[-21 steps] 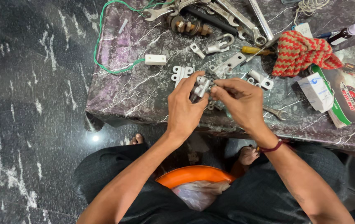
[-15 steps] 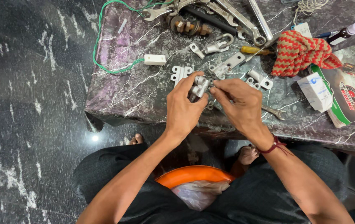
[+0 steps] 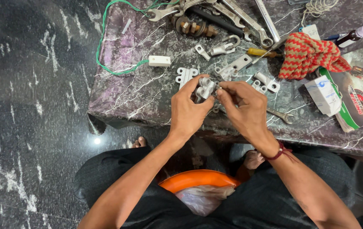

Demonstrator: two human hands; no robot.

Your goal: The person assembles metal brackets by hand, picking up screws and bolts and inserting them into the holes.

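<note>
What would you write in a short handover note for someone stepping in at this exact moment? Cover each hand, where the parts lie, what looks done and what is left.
Left hand: grips a small grey metal clamp above the table edge.
Right hand: fingertips pinch at the clamp's right side; what they hold is too small to tell.
Parts: more grey clamp pieces lie just beyond the hands on the marble table, with spanners and a red zigzag cloth further back. A white box sits to the right.
Done: one clamp is in hand, being worked on.
Left: the loose pieces on the table lie untouched.
</note>
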